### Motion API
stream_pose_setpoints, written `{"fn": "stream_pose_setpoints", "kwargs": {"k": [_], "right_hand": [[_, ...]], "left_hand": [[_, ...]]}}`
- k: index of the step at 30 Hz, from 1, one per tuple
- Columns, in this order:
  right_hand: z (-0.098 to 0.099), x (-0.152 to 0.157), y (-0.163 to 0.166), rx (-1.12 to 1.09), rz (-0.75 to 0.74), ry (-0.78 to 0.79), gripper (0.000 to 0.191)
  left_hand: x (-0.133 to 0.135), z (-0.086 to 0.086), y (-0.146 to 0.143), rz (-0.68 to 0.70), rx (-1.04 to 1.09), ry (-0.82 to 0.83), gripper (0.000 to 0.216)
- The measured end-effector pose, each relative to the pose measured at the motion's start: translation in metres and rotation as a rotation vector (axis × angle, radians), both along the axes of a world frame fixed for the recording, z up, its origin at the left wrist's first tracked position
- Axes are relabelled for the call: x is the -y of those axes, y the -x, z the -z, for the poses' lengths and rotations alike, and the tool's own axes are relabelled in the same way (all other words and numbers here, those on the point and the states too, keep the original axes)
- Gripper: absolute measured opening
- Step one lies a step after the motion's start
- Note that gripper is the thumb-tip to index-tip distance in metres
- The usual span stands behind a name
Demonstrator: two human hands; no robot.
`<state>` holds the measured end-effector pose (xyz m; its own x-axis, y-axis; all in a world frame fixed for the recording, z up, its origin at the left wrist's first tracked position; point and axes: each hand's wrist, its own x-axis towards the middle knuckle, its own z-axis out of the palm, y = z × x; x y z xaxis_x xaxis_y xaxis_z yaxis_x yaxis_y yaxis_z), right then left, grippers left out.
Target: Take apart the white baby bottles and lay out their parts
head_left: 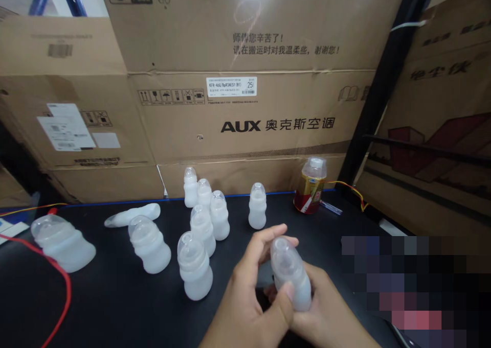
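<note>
Both hands hold one translucent white silicone baby bottle (290, 271) with a clear cap, tilted over the black table (115, 307). My left hand (253, 281) wraps its left side, thumb pressed on the body and fingers curled near the cap. From below and to the right, my right hand (326, 312) cups the bottle's base. Several more capped bottles of the same kind stand upright on the table, the nearest (194, 266) just left of my hands. One bottle (132, 215) lies on its side at the left.
Large cardboard boxes (245, 108) wall off the back of the table. A red and gold can (311, 185) with a clear lid stands at the back right beside a black frame post (379, 82). A red cable (65, 292) curves across the left. A blurred patch covers the lower right.
</note>
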<state>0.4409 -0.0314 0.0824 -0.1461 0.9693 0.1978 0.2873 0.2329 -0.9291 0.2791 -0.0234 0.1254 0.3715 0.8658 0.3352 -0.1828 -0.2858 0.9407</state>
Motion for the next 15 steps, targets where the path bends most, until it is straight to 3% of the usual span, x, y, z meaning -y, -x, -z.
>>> {"fn": "stream_pose_setpoints", "kwargs": {"k": [3, 7, 10, 12, 14, 15], "right_hand": [[0.002, 0.0, 0.001, 0.026, 0.001, 0.011, 0.016], [0.009, 0.001, -0.005, 0.149, 0.081, -0.088, 0.015], [0.009, 0.002, -0.009, 0.208, 0.15, -0.161, 0.013], [0.007, 0.002, -0.01, 0.208, 0.163, -0.162, 0.009], [0.004, 0.002, -0.009, 0.176, 0.141, -0.116, 0.008], [0.003, 0.002, -0.008, 0.148, 0.126, -0.087, 0.009]], "left_hand": [[-0.002, -0.007, -0.002, -0.217, -0.136, -0.018, 0.054], [0.0, -0.014, -0.015, -0.541, -0.352, -0.117, 0.021], [0.002, -0.014, -0.02, -0.708, -0.473, -0.163, 0.026], [0.002, -0.013, -0.018, -0.667, -0.473, -0.205, 0.024], [0.003, -0.012, -0.012, -0.448, -0.337, -0.222, 0.023], [0.003, -0.011, -0.009, -0.296, -0.24, -0.201, 0.033]]}}
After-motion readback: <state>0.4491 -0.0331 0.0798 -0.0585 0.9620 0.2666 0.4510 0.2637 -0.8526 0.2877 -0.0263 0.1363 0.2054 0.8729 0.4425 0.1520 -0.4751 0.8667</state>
